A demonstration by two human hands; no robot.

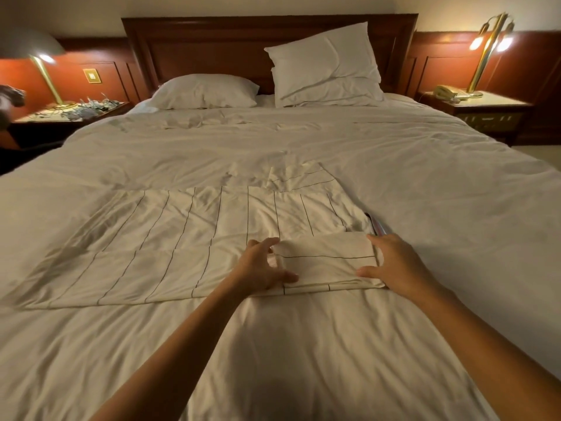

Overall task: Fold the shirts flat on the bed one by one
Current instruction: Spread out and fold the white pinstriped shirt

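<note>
At lower centre, the left hand [262,265] and right hand [397,265] rest open, fingers spread and loosely curved, against either end of a folded sleeve [328,264], pinching nothing. The striped shirt [182,238] lies flat on the bed [303,344], stretching toward the frame's left. Pillows [206,91] lie at upper centre, below the headboard [212,44].

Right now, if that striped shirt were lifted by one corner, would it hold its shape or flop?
Probably flop: the striped shirt lies wrinkled, hugging the creased bed, so it looks limp. It looks thin, so likely light. The folded part between the left hand and right hand may unfold if pushed.
</note>
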